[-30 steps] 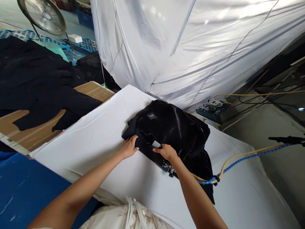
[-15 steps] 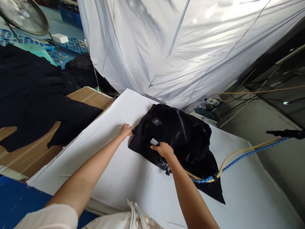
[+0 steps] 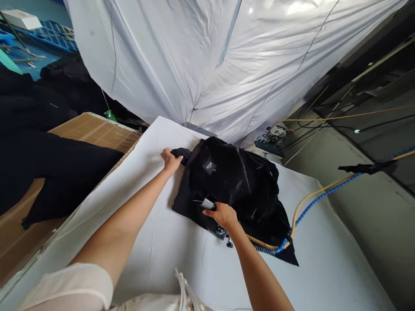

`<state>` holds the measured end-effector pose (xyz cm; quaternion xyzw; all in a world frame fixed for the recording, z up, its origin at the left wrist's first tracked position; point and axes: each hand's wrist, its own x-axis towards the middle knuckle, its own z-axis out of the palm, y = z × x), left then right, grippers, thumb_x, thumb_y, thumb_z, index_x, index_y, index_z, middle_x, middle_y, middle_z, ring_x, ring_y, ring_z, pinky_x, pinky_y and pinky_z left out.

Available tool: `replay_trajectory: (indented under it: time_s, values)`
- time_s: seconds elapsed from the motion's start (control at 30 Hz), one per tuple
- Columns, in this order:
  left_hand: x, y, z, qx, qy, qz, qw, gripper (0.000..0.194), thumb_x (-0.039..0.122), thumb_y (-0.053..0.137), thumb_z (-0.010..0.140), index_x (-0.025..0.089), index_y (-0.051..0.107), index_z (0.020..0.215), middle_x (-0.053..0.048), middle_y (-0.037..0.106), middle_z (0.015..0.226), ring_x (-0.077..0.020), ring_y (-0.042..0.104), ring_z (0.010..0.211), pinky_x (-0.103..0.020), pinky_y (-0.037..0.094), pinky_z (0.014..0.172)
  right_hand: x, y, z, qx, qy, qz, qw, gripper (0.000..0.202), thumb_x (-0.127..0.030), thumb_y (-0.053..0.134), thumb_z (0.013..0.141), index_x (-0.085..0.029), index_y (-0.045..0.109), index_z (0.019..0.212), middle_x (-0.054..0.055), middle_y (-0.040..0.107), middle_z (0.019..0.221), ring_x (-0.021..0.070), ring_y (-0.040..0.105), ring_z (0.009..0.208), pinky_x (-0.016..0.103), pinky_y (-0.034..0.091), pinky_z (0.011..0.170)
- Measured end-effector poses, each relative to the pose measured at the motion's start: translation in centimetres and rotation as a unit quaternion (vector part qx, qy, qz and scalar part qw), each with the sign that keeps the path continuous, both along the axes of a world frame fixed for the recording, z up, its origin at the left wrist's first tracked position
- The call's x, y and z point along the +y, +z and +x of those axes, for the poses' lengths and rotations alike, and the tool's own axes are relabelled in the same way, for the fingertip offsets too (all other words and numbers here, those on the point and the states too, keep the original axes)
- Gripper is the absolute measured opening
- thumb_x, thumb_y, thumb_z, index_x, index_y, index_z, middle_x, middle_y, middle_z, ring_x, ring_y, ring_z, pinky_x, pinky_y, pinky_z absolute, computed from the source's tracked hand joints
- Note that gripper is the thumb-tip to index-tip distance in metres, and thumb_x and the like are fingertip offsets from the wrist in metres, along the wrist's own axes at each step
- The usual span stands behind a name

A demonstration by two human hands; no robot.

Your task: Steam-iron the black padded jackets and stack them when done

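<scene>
your left hand (image 3: 172,162) pinched an edge of the garment (image 3: 227,177) bunched on the table (image 3: 162,252) while your right hand (image 3: 226,215) gripped the tool (image 3: 208,204), and good handling called for keeping that edge taut and the hose (image 3: 298,221) slack.

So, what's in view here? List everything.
Table: one, white, centre
Garment: at least one, black, on table
Label: one, dark, on garment
Tool: one, grey, in right hand
Hoses: two, blue and yellow, right
Sheeting: one, white, behind table
Cardboard: count unclear, brown, left
Cloth: count unclear, black, on cardboard
Box: one, white, upper left
Lattice: count unclear, blue, upper left
Machine: one, green and white, beyond table
Left hand: one, gripping garment's left edge
Right hand: one, holding tool
</scene>
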<state>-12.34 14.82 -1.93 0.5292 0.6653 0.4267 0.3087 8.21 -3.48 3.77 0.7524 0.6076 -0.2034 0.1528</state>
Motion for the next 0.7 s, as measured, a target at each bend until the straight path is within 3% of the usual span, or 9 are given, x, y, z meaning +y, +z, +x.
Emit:
replay_trajectory:
  time_s: [0.07, 0.1, 0.2, 0.3, 0.4, 0.5, 0.57, 0.63, 0.7]
  values:
    - [-2.3, -0.8, 0.1, 0.063, 0.019, -0.017, 0.998, 0.045, 0.024, 0.057, 0.069, 0.016, 0.036, 0.108, -0.011, 0.045, 0.106, -0.0256, 0.042, 0.110, -0.040, 0.039, 0.089, 0.1, 0.0, -0.1, -0.001, -0.009, -0.009, 1.000, 0.060, -0.075, 0.043, 0.067, -0.024, 0.063, 0.092, 0.007, 0.066, 0.093, 0.0259, 0.060, 0.090, 0.031, 0.043, 0.070]
    - [-3.8, -1.3, 0.2, 0.078, -0.006, -0.041, 0.996, 0.042, 0.024, 0.056, 0.069, 0.017, 0.037, 0.106, -0.010, 0.045, 0.103, -0.0248, 0.044, 0.107, -0.039, 0.039, 0.088, 0.2, 0.0, -0.2, -0.001, -0.014, -0.010, 1.000, 0.061, -0.075, 0.042, 0.067, -0.024, 0.063, 0.092, 0.008, 0.066, 0.094, 0.0261, 0.060, 0.090, 0.032, 0.043, 0.071]
    - [-8.2, -2.6, 0.6, 0.098, -0.153, -0.086, 0.980, 0.036, 0.020, 0.057, 0.066, 0.021, 0.041, 0.099, -0.004, 0.049, 0.094, -0.0199, 0.049, 0.095, -0.033, 0.042, 0.080, 0.5, 0.0, -0.5, 0.001, -0.023, -0.009, 1.000, 0.063, -0.076, 0.042, 0.066, -0.023, 0.063, 0.093, 0.009, 0.065, 0.096, 0.0275, 0.059, 0.092, 0.033, 0.043, 0.073]
    - [-10.9, -3.3, 0.3, 0.087, -0.296, -0.082, 0.948, 0.023, 0.012, 0.054, 0.065, 0.022, 0.047, 0.085, 0.002, 0.053, 0.083, -0.0140, 0.052, 0.082, -0.027, 0.041, 0.075, 0.9, 0.0, -1.0, 0.006, -0.032, -0.014, 0.999, 0.064, -0.076, 0.041, 0.066, -0.022, 0.063, 0.093, 0.009, 0.065, 0.097, 0.0288, 0.059, 0.093, 0.035, 0.044, 0.074]
    - [-12.0, -3.4, -0.2, 0.134, -0.321, -0.058, 0.936, 0.020, 0.007, 0.046, 0.069, 0.022, 0.052, 0.080, 0.001, 0.053, 0.084, -0.0128, 0.053, 0.080, -0.026, 0.041, 0.076, 1.2, 0.1, -1.3, 0.005, -0.054, -0.018, 0.998, 0.067, -0.076, 0.042, 0.065, -0.022, 0.063, 0.097, 0.010, 0.064, 0.100, 0.0296, 0.058, 0.095, 0.036, 0.044, 0.075]
    - [-12.4, -2.8, -0.5, 0.233, -0.266, -0.078, 0.932, 0.032, 0.011, 0.047, 0.072, 0.027, 0.055, 0.099, -0.005, 0.050, 0.100, -0.0190, 0.052, 0.091, -0.033, 0.041, 0.079, 1.4, 0.2, -1.6, 0.003, -0.080, -0.015, 0.997, 0.069, -0.076, 0.041, 0.066, -0.021, 0.062, 0.102, 0.012, 0.063, 0.102, 0.0304, 0.058, 0.097, 0.037, 0.044, 0.075]
    - [-12.3, -2.2, -0.6, 0.275, -0.264, -0.037, 0.924, 0.041, 0.013, 0.049, 0.072, 0.030, 0.054, 0.109, -0.007, 0.046, 0.113, -0.0242, 0.046, 0.106, -0.038, 0.038, 0.086, 1.5, 0.2, -1.8, 0.006, -0.089, -0.010, 0.996, 0.069, -0.076, 0.041, 0.066, -0.020, 0.061, 0.103, 0.012, 0.063, 0.102, 0.0305, 0.058, 0.097, 0.036, 0.044, 0.075]
    - [-11.8, -1.9, -0.8, 0.279, -0.346, 0.037, 0.895, 0.044, 0.012, 0.050, 0.073, 0.034, 0.054, 0.111, -0.005, 0.045, 0.121, -0.0240, 0.039, 0.116, -0.039, 0.032, 0.095, 1.5, 0.3, -1.9, 0.009, -0.092, -0.008, 0.996, 0.069, -0.075, 0.042, 0.067, -0.020, 0.061, 0.104, 0.012, 0.063, 0.102, 0.0307, 0.057, 0.097, 0.037, 0.044, 0.075]
    - [-11.1, -2.0, -1.4, 0.276, -0.433, 0.054, 0.856, 0.045, 0.017, 0.052, 0.073, 0.037, 0.053, 0.113, -0.001, 0.044, 0.127, -0.0229, 0.036, 0.119, -0.040, 0.028, 0.098, 1.5, 0.6, -1.8, 0.015, -0.092, -0.012, 0.996, 0.069, -0.074, 0.043, 0.066, -0.020, 0.061, 0.104, 0.013, 0.063, 0.103, 0.0305, 0.058, 0.097, 0.036, 0.044, 0.075]
